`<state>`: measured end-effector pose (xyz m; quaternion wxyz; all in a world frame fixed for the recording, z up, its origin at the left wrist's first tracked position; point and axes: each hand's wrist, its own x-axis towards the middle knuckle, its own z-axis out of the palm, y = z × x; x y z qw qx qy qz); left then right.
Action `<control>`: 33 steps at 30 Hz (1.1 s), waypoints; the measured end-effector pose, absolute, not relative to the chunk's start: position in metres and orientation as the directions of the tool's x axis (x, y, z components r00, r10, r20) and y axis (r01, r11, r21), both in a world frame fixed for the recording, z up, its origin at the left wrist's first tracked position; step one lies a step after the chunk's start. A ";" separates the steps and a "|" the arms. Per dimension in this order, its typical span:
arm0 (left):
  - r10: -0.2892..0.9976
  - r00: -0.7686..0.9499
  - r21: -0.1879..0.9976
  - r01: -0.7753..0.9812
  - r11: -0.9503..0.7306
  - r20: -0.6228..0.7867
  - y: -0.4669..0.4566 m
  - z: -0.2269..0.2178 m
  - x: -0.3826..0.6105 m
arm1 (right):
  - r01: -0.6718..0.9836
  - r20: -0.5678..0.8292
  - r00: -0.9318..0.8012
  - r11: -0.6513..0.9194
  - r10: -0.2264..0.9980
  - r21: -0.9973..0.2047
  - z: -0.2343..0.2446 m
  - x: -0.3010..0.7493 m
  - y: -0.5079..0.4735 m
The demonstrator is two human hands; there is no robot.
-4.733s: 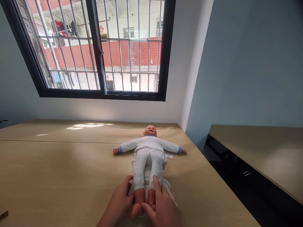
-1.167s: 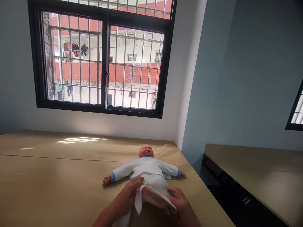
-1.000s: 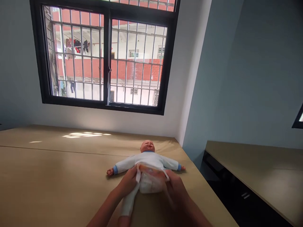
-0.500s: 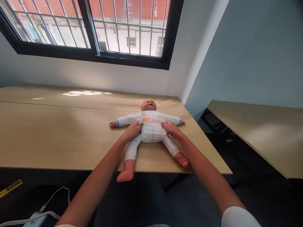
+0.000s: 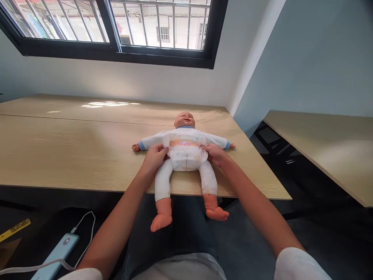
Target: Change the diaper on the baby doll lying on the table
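Observation:
A baby doll [image 5: 184, 120] lies on its back on the wooden table, its feet hanging past the front edge. It wears a white outfit with blue cuffs, and over that a white diaper [image 5: 186, 160] with an orange-pink band across the waist. My left hand [image 5: 157, 155] pinches the diaper's edge at the doll's hip on the left of the view. On the opposite hip, my right hand [image 5: 214, 154] has its fingers closed on the diaper's other side edge. Parts of my fingertips are hidden against the material.
The doll rests near the right end of the table [image 5: 72, 155]. A second table [image 5: 320, 140] stands to the right across a dark gap. At lower left lie a light-blue power bank [image 5: 58, 251] with a white cable and a yellow strip [image 5: 16, 229]. A barred window [image 5: 163, 56] is behind.
The doll's legs have come closer together, and its feet hang farther over the edge. Both hands still grip the diaper's sides, with the left slightly farther out. My view has tilted down.

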<state>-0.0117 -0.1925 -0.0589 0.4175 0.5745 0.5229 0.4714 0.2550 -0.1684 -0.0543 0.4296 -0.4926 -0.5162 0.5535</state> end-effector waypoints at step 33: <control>0.698 0.683 0.051 0.706 -0.706 0.216 -0.194 -0.008 0.091 | 0.824 0.121 0.167 -0.072 0.979 -0.562 -0.078 0.300 -0.163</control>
